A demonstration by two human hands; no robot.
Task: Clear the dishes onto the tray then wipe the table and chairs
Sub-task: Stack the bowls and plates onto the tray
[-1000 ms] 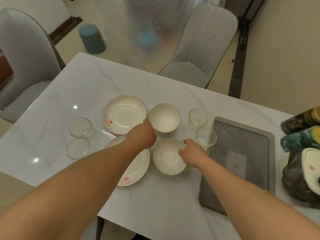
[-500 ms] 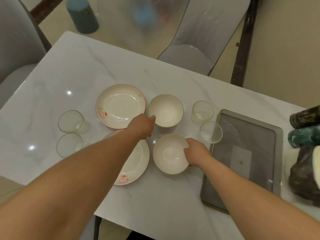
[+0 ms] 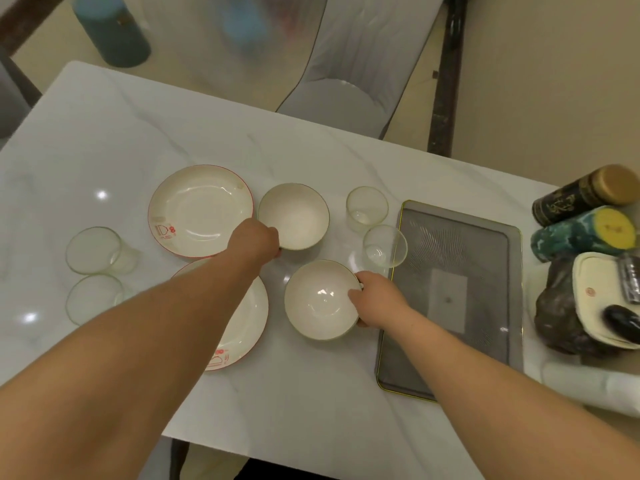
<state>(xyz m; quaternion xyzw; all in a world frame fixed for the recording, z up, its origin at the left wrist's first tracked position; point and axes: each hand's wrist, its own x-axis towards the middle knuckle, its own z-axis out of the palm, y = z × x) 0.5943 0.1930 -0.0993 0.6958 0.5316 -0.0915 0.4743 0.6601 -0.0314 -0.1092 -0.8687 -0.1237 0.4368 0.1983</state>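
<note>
Warm, dimmish indoor light, small overhead glare spots on the glossy table [image 3: 104, 140], blurred smear top centre, wide-angle bending at edges.

A white marbled surface [image 3: 104, 140] reflects small ceiling lights. Behind it a grey padded chair [image 3: 349, 71] stands on a beige floor [image 3: 519, 81]. A teal stool [image 3: 110, 29] sits far left.

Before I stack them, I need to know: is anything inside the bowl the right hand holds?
The near bowl looks empty, only glare inside. The right hand covers its right rim.
</note>
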